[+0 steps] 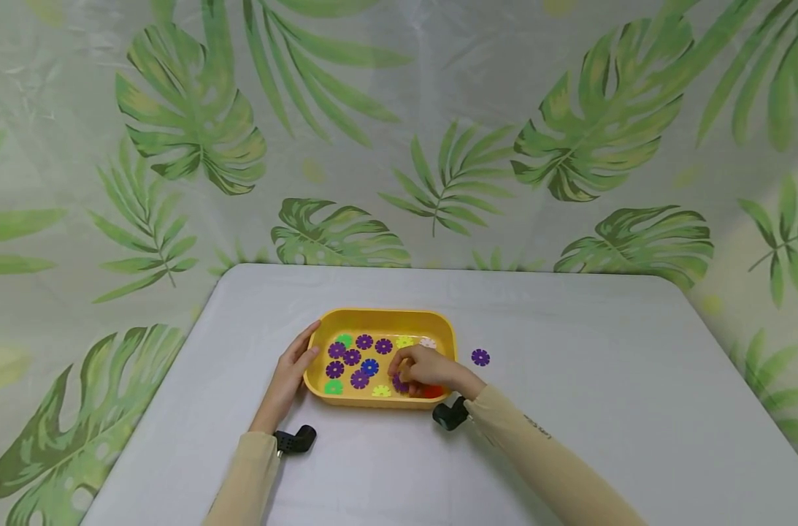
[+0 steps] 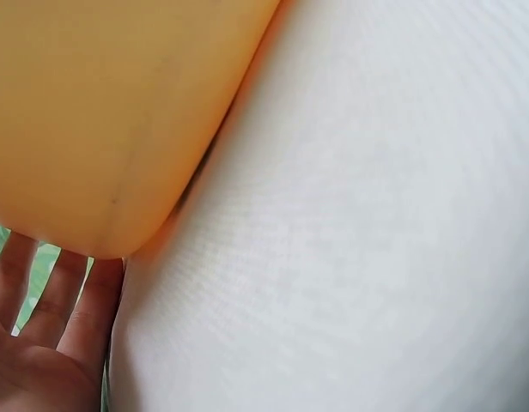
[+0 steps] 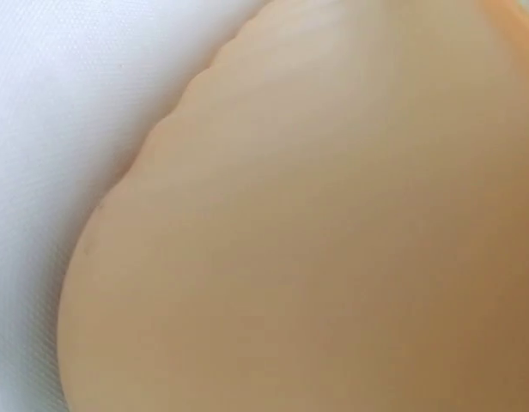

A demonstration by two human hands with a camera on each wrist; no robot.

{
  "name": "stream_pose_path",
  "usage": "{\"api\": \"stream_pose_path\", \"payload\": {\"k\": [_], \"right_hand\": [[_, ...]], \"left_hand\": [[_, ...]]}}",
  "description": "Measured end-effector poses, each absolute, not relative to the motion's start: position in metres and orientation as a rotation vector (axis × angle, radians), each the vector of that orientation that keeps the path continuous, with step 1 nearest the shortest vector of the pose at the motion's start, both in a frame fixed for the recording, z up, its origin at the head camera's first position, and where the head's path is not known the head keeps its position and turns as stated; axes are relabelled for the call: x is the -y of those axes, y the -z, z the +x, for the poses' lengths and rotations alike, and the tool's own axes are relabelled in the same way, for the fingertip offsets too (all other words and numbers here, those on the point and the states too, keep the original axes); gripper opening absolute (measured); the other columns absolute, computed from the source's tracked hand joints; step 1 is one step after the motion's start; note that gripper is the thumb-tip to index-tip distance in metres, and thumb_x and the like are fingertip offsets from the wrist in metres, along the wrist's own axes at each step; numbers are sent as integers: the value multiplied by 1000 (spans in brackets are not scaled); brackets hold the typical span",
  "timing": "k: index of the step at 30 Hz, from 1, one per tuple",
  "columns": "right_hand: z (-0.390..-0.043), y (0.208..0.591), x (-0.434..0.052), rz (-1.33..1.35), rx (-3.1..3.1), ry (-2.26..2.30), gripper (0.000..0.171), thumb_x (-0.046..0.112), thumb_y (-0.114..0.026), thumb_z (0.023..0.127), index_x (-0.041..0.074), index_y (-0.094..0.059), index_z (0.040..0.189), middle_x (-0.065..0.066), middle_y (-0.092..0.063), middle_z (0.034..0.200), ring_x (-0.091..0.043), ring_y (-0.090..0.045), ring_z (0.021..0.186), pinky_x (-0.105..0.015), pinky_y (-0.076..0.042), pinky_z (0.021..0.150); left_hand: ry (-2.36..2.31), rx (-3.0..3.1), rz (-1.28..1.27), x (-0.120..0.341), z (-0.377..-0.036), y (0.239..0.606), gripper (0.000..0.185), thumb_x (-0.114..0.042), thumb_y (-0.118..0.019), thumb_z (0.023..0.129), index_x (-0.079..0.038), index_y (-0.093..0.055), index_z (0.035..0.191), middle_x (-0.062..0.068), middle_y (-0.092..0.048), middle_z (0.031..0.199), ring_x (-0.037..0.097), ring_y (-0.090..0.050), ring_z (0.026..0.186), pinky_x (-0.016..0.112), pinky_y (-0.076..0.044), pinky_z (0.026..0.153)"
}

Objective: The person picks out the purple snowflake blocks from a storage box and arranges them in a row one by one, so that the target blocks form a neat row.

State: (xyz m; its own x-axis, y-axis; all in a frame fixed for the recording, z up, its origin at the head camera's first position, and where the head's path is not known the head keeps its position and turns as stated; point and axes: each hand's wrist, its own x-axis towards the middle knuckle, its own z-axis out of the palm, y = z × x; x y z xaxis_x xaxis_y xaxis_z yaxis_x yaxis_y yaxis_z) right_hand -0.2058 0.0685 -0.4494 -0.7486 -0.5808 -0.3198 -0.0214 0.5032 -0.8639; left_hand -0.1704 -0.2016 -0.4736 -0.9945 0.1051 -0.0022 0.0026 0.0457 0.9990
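A yellow tray point(image 1: 379, 402) stands on the white-covered table, with flat notched snowflake discs in several colours in it. My left hand point(image 1: 290, 375) holds the tray's left end, thumb at the rim. In the left wrist view its fingers point(image 2: 88, 318) lie against the outer wall. Over the right part of the tray, my right hand point(image 1: 428, 366) reaches in with bent fingers and pinches a purple snowflake disc point(image 1: 400, 383), partly covered by the fingers. The right wrist view shows mostly the tray's outer wall point(image 3: 290, 240), not the fingers.
Outside the tray, right of it, one purple disc point(image 1: 480, 357) lies on the table point(image 1: 569, 343). Inside are a blue disc point(image 1: 369, 367), green ones point(image 1: 334, 386), yellow ones point(image 1: 381, 391), and something red point(image 1: 433, 392) beside the right hand. A leaf-patterned cloth point(image 1: 346, 168) hangs behind.
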Motion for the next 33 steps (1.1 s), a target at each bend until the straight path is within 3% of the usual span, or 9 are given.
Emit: {"api": "stream_pose_path", "payload": {"k": [6, 13, 18, 23, 33], "right_hand": [[-211, 443, -78, -546, -2079, 1325, 21, 1, -52, 90, -5, -63, 107, -10, -57, 83, -16, -54, 59, -23, -52, 57], [-214, 429, -101, -551, -2064, 1460, 21, 8, -54, 95, -4, -60, 112, -10, -55, 83, -16, -55, 62, -38, -56, 65], [-218, 423, -129, -490, -2137, 1515, 24, 9, -54, 95, -4, -58, 114, -11, -56, 87, -19, -55, 64, -32, -53, 61], [-220, 424, -168, -388, -2204, 1573, 25, 7, -51, 95, -6, -54, 116, -14, -57, 91, -21, -55, 68, -34, -55, 64], [-215, 456, -236, -167, -2296, 1607, 27, 1, -45, 95, -13, -49, 117, -15, -57, 92, -18, -60, 71, -33, -56, 67]], "left_hand": [[-2129, -2201, 105, 201, -170, 474, 48, -13, -42, 103, -11, -31, 150, 6, -21, 156, 20, -17, 143, 35, -18, 114], [-2123, -2205, 91, 201, -171, 473, 48, -13, -42, 103, -12, -31, 150, 5, -21, 156, 19, -17, 143, 34, -19, 114], [-2121, -2210, 83, 201, -170, 473, 48, -14, -43, 103, -12, -32, 150, 5, -22, 156, 18, -17, 143, 34, -18, 114], [-2117, -2220, 87, 200, -170, 474, 48, -14, -43, 103, -12, -32, 150, 5, -22, 156, 19, -16, 143, 35, -18, 115], [-2110, -2223, 85, 201, -170, 474, 49, -15, -43, 103, -13, -32, 150, 5, -22, 156, 19, -16, 143, 35, -18, 115]]}}
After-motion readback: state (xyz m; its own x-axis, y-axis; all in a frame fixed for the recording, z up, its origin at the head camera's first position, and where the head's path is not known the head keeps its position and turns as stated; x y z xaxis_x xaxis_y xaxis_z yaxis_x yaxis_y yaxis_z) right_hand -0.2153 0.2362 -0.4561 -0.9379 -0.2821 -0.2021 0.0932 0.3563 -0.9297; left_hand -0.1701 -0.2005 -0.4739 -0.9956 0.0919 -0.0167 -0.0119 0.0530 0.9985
